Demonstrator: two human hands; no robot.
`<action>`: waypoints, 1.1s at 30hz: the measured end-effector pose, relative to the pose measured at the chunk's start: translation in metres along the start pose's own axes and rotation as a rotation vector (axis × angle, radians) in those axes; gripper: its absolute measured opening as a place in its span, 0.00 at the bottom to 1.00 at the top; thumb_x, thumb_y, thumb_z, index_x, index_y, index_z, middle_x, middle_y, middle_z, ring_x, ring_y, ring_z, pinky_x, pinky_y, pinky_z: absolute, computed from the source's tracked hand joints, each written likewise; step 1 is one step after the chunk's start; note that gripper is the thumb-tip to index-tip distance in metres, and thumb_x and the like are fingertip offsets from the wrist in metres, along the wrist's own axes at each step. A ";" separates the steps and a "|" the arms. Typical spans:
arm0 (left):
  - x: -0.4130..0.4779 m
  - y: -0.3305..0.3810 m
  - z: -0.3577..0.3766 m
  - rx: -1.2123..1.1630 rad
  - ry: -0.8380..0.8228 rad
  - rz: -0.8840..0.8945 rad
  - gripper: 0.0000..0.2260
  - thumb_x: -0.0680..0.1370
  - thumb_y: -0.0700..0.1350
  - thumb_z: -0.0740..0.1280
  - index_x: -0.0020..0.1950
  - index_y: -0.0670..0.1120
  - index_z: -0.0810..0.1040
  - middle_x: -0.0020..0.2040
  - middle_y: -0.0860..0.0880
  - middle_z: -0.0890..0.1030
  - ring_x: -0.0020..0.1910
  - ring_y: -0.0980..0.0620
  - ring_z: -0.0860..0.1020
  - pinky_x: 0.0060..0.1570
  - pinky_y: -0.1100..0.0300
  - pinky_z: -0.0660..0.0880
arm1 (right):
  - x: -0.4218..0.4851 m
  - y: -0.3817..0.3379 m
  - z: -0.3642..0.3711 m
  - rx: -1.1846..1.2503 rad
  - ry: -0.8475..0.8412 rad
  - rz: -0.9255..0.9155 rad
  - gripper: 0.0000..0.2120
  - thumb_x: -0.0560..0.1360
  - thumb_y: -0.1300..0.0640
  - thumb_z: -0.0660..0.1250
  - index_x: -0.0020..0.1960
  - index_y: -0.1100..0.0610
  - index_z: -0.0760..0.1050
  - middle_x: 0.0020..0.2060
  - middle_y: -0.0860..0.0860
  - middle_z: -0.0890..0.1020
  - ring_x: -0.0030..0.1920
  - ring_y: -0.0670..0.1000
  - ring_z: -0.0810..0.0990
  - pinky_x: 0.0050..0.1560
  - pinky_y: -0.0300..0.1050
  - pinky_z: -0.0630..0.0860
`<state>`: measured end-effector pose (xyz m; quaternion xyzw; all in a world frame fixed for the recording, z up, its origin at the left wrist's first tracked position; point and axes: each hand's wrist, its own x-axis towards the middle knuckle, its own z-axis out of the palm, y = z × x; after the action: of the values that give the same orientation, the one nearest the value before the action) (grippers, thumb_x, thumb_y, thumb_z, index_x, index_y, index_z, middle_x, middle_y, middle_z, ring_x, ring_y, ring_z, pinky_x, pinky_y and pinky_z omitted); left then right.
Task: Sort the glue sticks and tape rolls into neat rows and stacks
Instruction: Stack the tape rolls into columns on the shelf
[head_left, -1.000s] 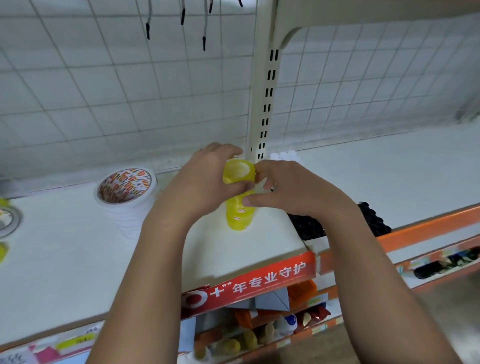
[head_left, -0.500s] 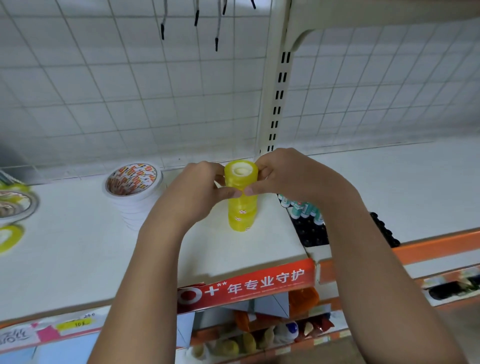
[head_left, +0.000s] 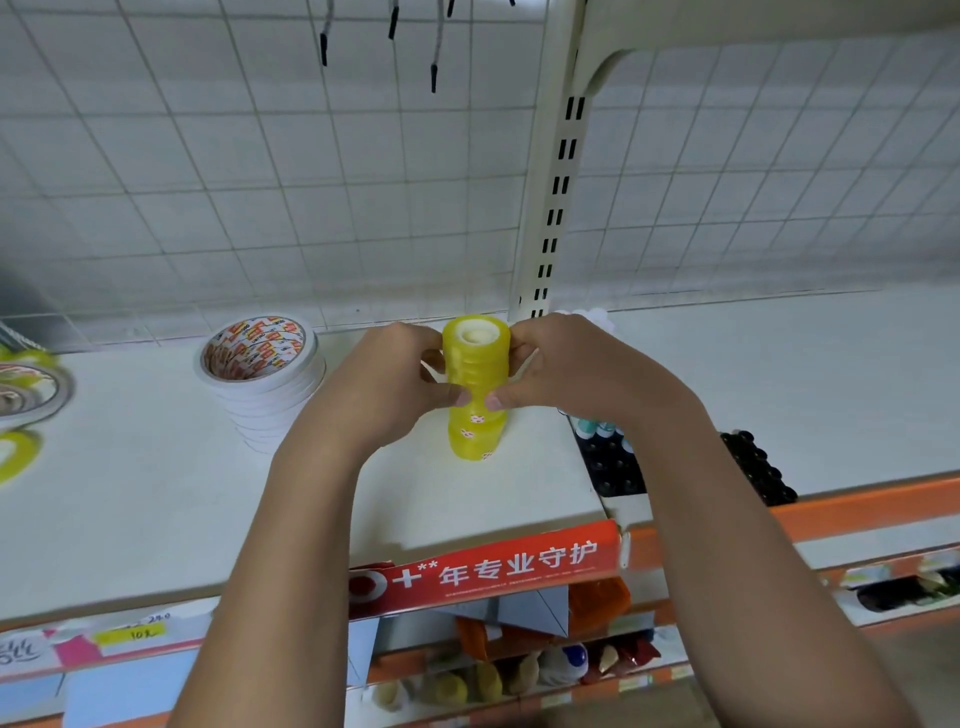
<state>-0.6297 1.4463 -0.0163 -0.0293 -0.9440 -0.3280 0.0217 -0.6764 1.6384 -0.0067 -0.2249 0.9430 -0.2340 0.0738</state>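
Yellow tape rolls (head_left: 475, 374) are standing in one upright stack on the white shelf (head_left: 156, 493), just behind the red sign strip (head_left: 488, 566) along the front edge. Left hand (head_left: 384, 384) and right hand (head_left: 566, 374) are gripping the top rolls from either side, thumbs nearly touching in front. Glue sticks (head_left: 602, 431) are sitting in a black tray (head_left: 613, 467) to the right, partly behind the right wrist. A white tape stack (head_left: 265, 379) is sitting to the left, with a wire grid (head_left: 260, 182) running behind it all.
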 end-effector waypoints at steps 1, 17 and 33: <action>-0.001 -0.002 0.003 0.017 -0.017 -0.022 0.12 0.70 0.47 0.77 0.51 0.48 0.82 0.48 0.52 0.82 0.41 0.52 0.80 0.43 0.53 0.78 | 0.000 0.002 0.005 0.019 0.013 0.010 0.27 0.56 0.30 0.71 0.46 0.47 0.79 0.43 0.44 0.82 0.51 0.49 0.76 0.55 0.46 0.72; -0.006 -0.025 0.048 0.150 -0.078 -0.123 0.10 0.69 0.49 0.77 0.45 0.45 0.84 0.42 0.48 0.83 0.42 0.47 0.79 0.44 0.54 0.77 | 0.001 0.019 0.065 0.122 -0.084 0.038 0.10 0.67 0.55 0.77 0.39 0.57 0.77 0.39 0.55 0.83 0.39 0.53 0.81 0.40 0.47 0.77; 0.044 -0.041 0.046 0.261 -0.018 -0.176 0.06 0.75 0.44 0.69 0.45 0.41 0.80 0.43 0.42 0.79 0.43 0.41 0.77 0.39 0.53 0.73 | 0.058 0.012 0.059 0.002 -0.061 0.042 0.15 0.71 0.52 0.74 0.49 0.63 0.78 0.45 0.58 0.82 0.44 0.58 0.81 0.46 0.53 0.79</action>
<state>-0.6773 1.4445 -0.0749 0.0537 -0.9776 -0.2031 -0.0118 -0.7178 1.5970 -0.0658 -0.2120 0.9446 -0.2262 0.1077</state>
